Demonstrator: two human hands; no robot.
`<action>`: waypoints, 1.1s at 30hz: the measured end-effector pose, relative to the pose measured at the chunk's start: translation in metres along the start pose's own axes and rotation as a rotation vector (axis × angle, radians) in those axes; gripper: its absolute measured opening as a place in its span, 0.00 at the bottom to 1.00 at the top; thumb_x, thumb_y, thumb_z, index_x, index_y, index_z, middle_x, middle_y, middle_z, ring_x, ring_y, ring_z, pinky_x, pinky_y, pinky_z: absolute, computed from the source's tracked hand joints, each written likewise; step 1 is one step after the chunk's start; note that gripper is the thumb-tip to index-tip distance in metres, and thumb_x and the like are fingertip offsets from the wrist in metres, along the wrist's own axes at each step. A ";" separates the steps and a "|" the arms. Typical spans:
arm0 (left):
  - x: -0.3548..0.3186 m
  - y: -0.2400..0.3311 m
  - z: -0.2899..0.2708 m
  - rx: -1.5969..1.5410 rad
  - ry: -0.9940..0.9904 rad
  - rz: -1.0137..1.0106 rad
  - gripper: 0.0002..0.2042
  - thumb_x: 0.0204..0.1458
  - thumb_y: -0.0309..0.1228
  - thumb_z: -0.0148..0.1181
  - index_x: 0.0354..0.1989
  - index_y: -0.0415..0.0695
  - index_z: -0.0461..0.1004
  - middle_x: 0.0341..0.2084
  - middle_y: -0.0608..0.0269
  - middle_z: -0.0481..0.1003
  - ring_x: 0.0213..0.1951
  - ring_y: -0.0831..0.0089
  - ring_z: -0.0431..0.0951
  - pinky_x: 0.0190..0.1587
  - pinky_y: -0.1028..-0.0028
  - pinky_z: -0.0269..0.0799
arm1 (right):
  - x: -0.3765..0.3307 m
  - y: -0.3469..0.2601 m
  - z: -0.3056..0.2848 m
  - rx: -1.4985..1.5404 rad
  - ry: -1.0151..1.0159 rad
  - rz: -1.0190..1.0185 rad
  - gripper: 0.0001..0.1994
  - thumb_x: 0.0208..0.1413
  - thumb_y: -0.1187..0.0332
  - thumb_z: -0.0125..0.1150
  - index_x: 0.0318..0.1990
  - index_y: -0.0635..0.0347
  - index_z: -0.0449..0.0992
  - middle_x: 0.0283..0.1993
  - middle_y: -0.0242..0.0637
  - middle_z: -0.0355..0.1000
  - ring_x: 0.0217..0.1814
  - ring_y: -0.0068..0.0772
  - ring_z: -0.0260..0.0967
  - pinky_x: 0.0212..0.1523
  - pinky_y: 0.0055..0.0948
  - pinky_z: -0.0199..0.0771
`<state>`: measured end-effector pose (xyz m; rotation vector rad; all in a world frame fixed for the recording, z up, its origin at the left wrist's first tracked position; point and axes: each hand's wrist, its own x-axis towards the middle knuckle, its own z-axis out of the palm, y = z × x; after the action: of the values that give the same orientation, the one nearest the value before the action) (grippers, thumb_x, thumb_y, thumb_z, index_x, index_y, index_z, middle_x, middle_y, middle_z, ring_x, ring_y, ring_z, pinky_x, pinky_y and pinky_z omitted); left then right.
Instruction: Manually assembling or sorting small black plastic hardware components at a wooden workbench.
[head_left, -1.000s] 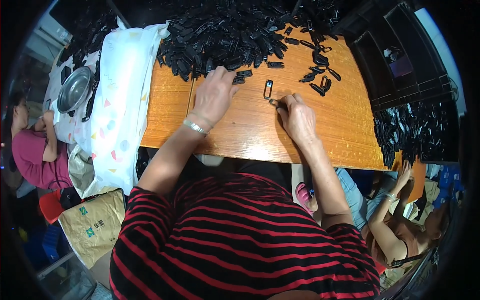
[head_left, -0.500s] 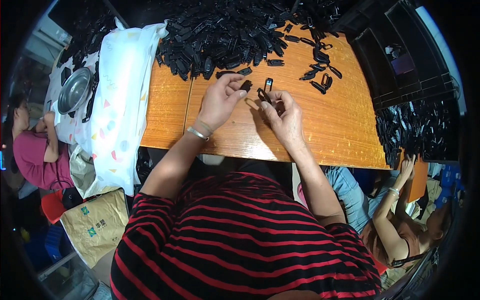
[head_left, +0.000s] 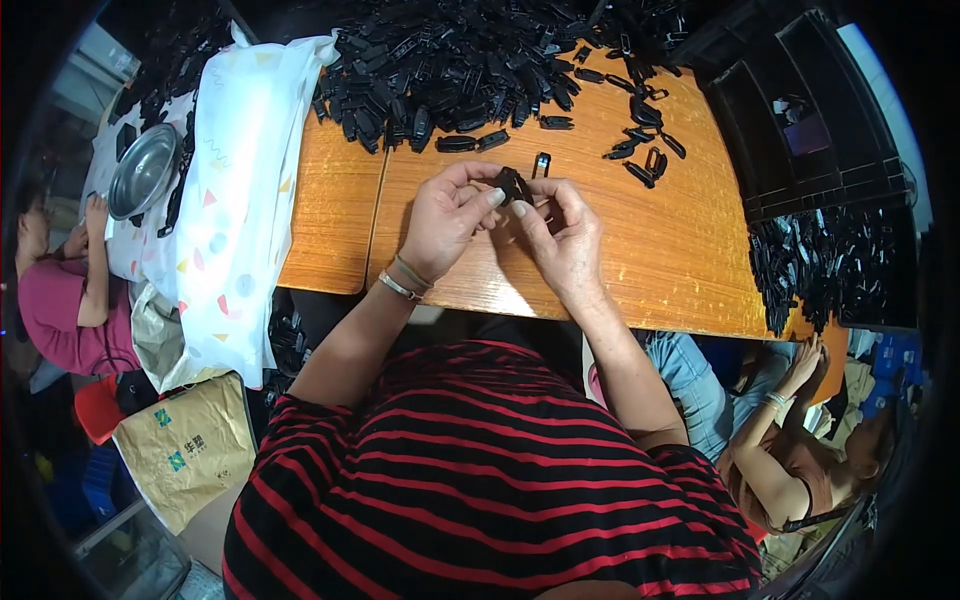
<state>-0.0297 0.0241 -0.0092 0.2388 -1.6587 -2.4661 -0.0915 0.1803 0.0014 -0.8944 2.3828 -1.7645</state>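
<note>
Over the wooden table, my left hand and my right hand meet. Between their fingertips is a small black plastic piece, pinched from both sides. It looks like two parts brought together, but the fingers hide the join. Just beyond my right fingers lies a narrow black part with a pale blue patch. Past my left hand, two elongated black plastic pieces rest on the wood, at the near edge of a large heap of similar pieces.
Several loose black parts lie at the right of the table. A white patterned sheet and a metal bowl are on the left. Two people sit nearby: one in a maroon top, another's hand at a second heap.
My hands have come together. The black part in my left hand now meets the open black part in my right hand.
</note>
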 end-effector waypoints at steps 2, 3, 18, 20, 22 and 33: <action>-0.002 -0.002 0.002 0.006 0.010 0.016 0.13 0.58 0.21 0.56 0.52 0.35 0.70 0.30 0.67 0.76 0.27 0.86 0.73 0.31 0.85 0.69 | -0.001 0.001 0.002 0.008 0.000 0.010 0.10 0.51 0.77 0.66 0.40 0.64 0.74 0.34 0.34 0.71 0.27 0.19 0.70 0.26 0.20 0.70; -0.004 -0.003 0.004 0.014 0.020 0.033 0.13 0.58 0.21 0.56 0.52 0.35 0.70 0.30 0.68 0.75 0.27 0.86 0.72 0.31 0.85 0.69 | -0.001 0.002 0.003 -0.008 0.003 -0.002 0.09 0.51 0.78 0.67 0.39 0.64 0.74 0.33 0.35 0.71 0.27 0.20 0.70 0.25 0.21 0.71; -0.021 -0.016 0.017 0.163 -0.001 0.187 0.09 0.64 0.30 0.48 0.41 0.37 0.73 0.30 0.69 0.72 0.31 0.84 0.69 0.36 0.83 0.67 | -0.026 -0.012 0.014 -0.227 -0.022 -0.028 0.26 0.49 0.70 0.70 0.54 0.60 0.65 0.36 0.43 0.72 0.34 0.42 0.74 0.33 0.34 0.75; -0.022 -0.010 0.019 0.236 -0.044 0.201 0.11 0.66 0.32 0.46 0.39 0.38 0.72 0.30 0.69 0.71 0.32 0.84 0.67 0.35 0.83 0.66 | -0.030 -0.006 0.019 -0.194 -0.042 -0.081 0.26 0.49 0.70 0.69 0.55 0.61 0.64 0.36 0.44 0.73 0.33 0.40 0.74 0.34 0.34 0.75; -0.021 -0.006 0.020 0.197 -0.114 0.224 0.12 0.66 0.34 0.45 0.35 0.39 0.71 0.29 0.70 0.71 0.32 0.84 0.68 0.35 0.82 0.66 | -0.032 -0.002 0.021 -0.161 -0.061 -0.137 0.26 0.50 0.70 0.68 0.56 0.61 0.64 0.36 0.44 0.73 0.33 0.38 0.74 0.35 0.33 0.75; 0.039 0.008 -0.003 0.985 0.054 0.169 0.10 0.57 0.35 0.58 0.34 0.38 0.73 0.27 0.56 0.76 0.27 0.65 0.77 0.31 0.69 0.71 | 0.027 0.009 -0.017 -0.352 -0.160 0.065 0.16 0.49 0.64 0.71 0.39 0.65 0.76 0.27 0.38 0.74 0.27 0.29 0.71 0.31 0.27 0.73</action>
<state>-0.0670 0.0095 -0.0049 0.2469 -2.5820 -1.3282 -0.1239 0.1839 0.0075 -0.9367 2.6225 -1.2184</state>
